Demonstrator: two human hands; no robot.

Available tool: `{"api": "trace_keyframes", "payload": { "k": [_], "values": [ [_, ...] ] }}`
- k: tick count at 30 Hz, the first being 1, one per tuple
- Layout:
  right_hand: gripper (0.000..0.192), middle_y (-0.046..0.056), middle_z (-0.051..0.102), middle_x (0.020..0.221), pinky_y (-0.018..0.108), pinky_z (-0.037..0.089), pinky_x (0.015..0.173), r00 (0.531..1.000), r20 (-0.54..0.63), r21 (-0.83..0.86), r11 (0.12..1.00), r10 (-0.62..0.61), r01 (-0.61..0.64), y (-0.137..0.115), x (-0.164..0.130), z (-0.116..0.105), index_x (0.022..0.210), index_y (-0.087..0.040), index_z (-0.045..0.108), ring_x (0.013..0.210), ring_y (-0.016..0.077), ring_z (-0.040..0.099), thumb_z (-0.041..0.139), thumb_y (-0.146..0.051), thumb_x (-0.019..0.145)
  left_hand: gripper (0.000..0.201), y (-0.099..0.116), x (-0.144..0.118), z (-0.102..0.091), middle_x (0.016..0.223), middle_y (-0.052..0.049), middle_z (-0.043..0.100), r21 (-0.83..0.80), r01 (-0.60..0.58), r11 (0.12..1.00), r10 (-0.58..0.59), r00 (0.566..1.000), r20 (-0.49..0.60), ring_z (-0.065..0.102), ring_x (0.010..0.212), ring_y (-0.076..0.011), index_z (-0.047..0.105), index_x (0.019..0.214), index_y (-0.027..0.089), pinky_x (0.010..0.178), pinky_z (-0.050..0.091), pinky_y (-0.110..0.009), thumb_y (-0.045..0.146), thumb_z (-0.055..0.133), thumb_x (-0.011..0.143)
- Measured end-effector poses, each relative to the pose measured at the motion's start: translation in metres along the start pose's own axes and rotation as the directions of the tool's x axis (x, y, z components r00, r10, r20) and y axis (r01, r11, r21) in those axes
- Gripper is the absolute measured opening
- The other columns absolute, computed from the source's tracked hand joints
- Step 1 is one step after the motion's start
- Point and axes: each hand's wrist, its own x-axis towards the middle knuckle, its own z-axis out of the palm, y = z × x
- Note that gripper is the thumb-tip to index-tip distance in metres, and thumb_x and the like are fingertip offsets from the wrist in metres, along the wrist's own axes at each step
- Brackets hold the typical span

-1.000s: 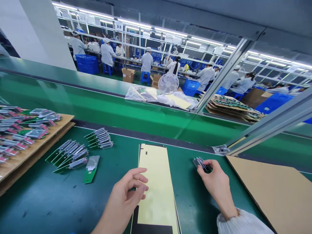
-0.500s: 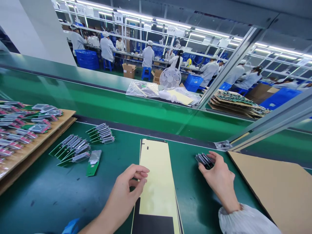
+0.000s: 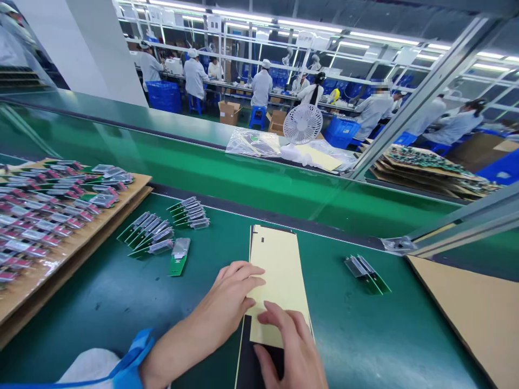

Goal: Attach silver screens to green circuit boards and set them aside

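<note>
A stack of pale yellow backing sheets (image 3: 279,270) lies in front of me, with black strips showing at its lower end. My left hand (image 3: 229,297) rests on the left edge of the stack, fingers stretched out and holding nothing. Over the lower part hovers my right hand (image 3: 294,346), thumb and fingers apart by the border of yellow and black. To the right, a few green circuit boards with grey screens (image 3: 367,274) lean together. A single board (image 3: 179,256) lies flat left of the stack, near two leaning rows of similar boards (image 3: 148,233).
A cardboard-topped tray (image 3: 133,194) crowded with boards stands at left. Brown cardboard (image 3: 466,308) lies at right, below a metal post (image 3: 417,102). Behind the green partition are a white fan (image 3: 303,124), plastic bags (image 3: 253,142) and several people at benches.
My right hand has left the boards at right and come over to the yellow stack. My left hand's fingers have stretched flatter on the sheet. The view has swung slightly.
</note>
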Motion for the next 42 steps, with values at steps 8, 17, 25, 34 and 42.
{"api": "trace_keyframes", "payload": {
  "k": [8, 17, 25, 34, 42],
  "values": [
    [0.034, 0.007, 0.055, 0.08, 0.038, 0.043, 0.058, 0.992, -0.074, -0.276, 0.958, -0.1, 0.076, -0.016, 0.01, 0.014, 0.103, -0.021, 0.042, 0.07, 0.0251, 0.053, 0.031, -0.001, 0.078, 0.04, -0.005, 0.003, -0.001, 0.121, -0.002, 0.058, -0.047, -0.004, 0.999, 0.005, 1.0, 0.002, 0.046, 0.112, -0.0198, 0.059, 0.1, 0.022, 0.092, 0.04, -0.039, -0.007, 0.051, 0.073],
    [0.03, 0.009, 0.054, 0.079, 0.037, 0.042, 0.057, 0.986, -0.139, -0.304, 0.952, -0.088, 0.043, -0.018, 0.01, 0.018, 0.102, -0.021, 0.043, 0.07, 0.0259, 0.053, 0.019, -0.011, 0.087, 0.038, -0.006, 0.003, 0.0, 0.12, -0.002, 0.058, -0.082, -0.015, 0.997, 0.014, 1.0, -0.014, 0.045, 0.111, -0.0208, 0.06, 0.1, 0.023, 0.091, 0.039, -0.039, -0.004, 0.053, 0.073],
    [0.022, 0.004, 0.05, 0.069, 0.034, 0.04, 0.053, 0.992, -0.025, -0.226, 0.968, -0.121, 0.112, -0.007, 0.014, 0.013, 0.1, -0.021, 0.042, 0.058, 0.022, 0.049, 0.022, -0.025, 0.091, 0.03, -0.002, 0.002, -0.003, 0.118, -0.001, 0.06, -0.102, -0.011, 0.995, 0.009, 1.0, -0.021, 0.047, 0.11, -0.0207, 0.061, 0.098, 0.024, 0.09, 0.039, -0.038, 0.003, 0.058, 0.077],
    [0.034, 0.006, 0.052, 0.075, 0.036, 0.04, 0.058, 0.994, -0.092, -0.155, 0.987, -0.052, 0.037, -0.009, 0.014, 0.014, 0.102, -0.022, 0.043, 0.066, 0.0238, 0.05, 0.017, -0.042, 0.092, 0.03, -0.003, 0.002, -0.002, 0.117, -0.001, 0.06, -0.103, 0.005, 0.995, -0.007, 1.0, -0.02, 0.047, 0.109, -0.0204, 0.061, 0.097, 0.021, 0.09, 0.039, -0.038, 0.003, 0.061, 0.074],
    [0.018, 0.002, 0.051, 0.068, 0.032, 0.04, 0.052, 0.965, 0.04, -0.217, 0.941, -0.258, 0.26, -0.002, 0.019, 0.007, 0.1, -0.021, 0.043, 0.058, 0.0202, 0.049, 0.032, -0.015, 0.088, 0.028, -0.003, 0.002, -0.002, 0.118, -0.003, 0.06, -0.108, -0.004, 0.994, 0.002, 1.0, -0.021, 0.047, 0.111, -0.0206, 0.062, 0.096, 0.021, 0.092, 0.039, -0.039, 0.001, 0.057, 0.076]
  ]
}}
